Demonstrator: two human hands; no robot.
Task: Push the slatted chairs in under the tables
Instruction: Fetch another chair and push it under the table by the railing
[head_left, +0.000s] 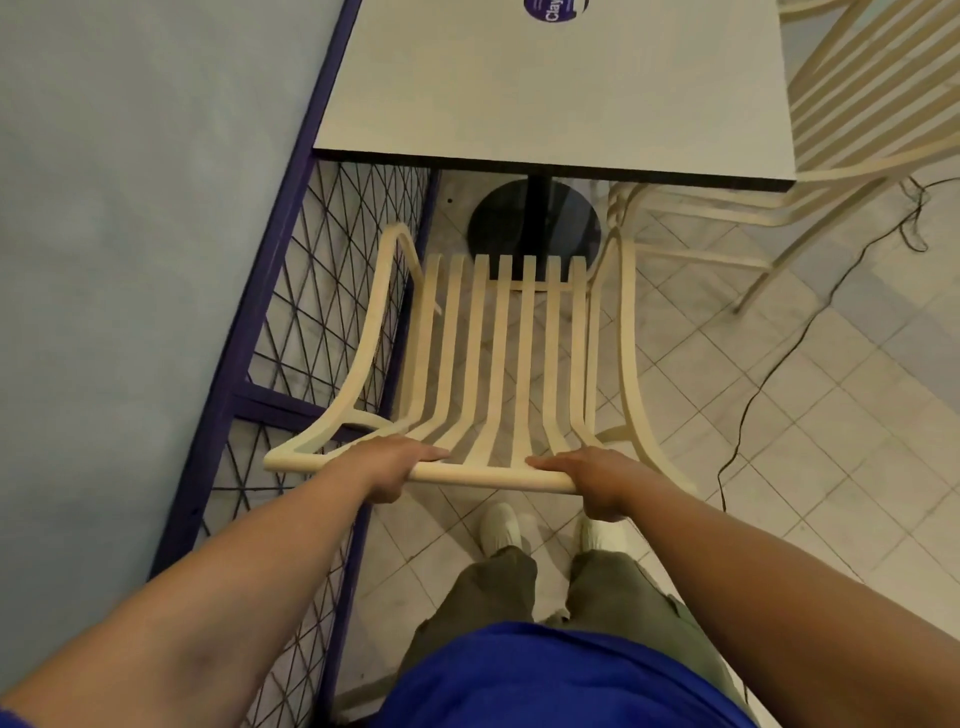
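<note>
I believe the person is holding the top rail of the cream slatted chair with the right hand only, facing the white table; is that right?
Not quite. The head view shows both hands gripping the top rail: the left hand as well as the right hand. The rest holds: the cream slatted chair faces the white table.

A cream-coloured chair of long curved slats (511, 358) stands upright on the tiled floor, its seat facing a pale grey square table with a dark edge (561, 93). The seat's front shows just short of the surface's near edge. A second cream slatted chair (841, 130) stands at the table's right side, with part of it under the surface.
</note>
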